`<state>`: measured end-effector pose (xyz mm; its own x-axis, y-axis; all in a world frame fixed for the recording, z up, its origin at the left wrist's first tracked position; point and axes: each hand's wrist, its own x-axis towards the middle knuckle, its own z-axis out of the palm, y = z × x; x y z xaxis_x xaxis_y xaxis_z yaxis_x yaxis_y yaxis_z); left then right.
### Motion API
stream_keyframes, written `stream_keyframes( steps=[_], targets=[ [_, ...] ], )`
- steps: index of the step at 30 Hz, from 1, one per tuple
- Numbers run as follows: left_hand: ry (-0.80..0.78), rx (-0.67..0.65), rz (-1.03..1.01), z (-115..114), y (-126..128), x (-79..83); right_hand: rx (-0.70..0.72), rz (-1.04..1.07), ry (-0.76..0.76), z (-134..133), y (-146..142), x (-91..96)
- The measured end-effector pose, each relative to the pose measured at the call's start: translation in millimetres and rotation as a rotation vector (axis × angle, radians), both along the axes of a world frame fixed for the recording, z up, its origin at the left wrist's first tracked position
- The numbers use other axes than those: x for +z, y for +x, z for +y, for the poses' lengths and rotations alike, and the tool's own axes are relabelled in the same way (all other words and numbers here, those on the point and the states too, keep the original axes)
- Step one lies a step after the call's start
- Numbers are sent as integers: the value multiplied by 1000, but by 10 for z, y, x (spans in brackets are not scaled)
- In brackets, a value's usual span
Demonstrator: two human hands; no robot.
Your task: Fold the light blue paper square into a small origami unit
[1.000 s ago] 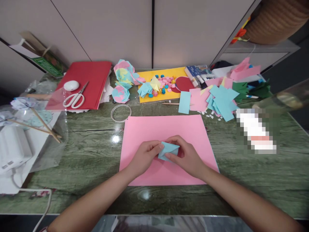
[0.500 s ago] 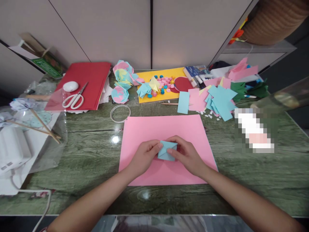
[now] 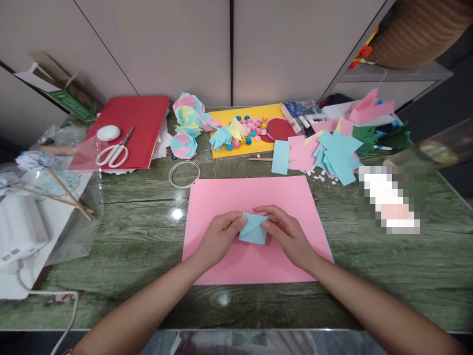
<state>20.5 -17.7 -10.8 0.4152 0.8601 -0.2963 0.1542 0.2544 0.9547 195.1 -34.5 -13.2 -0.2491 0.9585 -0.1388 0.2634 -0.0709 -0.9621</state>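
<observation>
A small folded piece of light blue paper [image 3: 253, 231] is held up over a pink paper sheet [image 3: 254, 268], its diagonal creases facing me. My left hand [image 3: 221, 235] pinches its left edge between thumb and fingers. At its upper right corner, the thumb and fingers of my right hand [image 3: 287, 234] grip the paper, with the index finger stretched out above. The fingertips behind the paper are hidden.
A roll of tape [image 3: 184, 174] lies behind the pink sheet's left corner. White scissors [image 3: 113, 154] rest on red paper [image 3: 148, 118]. Folded paper balls [image 3: 188, 111], yellow paper [image 3: 221, 150] and blue paper pieces [image 3: 338, 153] line the back. A white charger [image 3: 22, 227] stands left.
The blue paper has shifted slightly left and turned a little. My right thumb has moved from the paper's middle up to its upper right corner. My left hand keeps its pinch.
</observation>
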Motion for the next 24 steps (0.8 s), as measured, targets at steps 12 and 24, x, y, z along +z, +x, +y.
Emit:
stream_keyframes(
  steps=[12,24],
  targets=[
    [77,5,43,-106,37,45,-72,51,-44,9,-39,-41],
    [2,14,-30,-56,39,5,-70,73,-1,4,-17,-44]
  ],
)
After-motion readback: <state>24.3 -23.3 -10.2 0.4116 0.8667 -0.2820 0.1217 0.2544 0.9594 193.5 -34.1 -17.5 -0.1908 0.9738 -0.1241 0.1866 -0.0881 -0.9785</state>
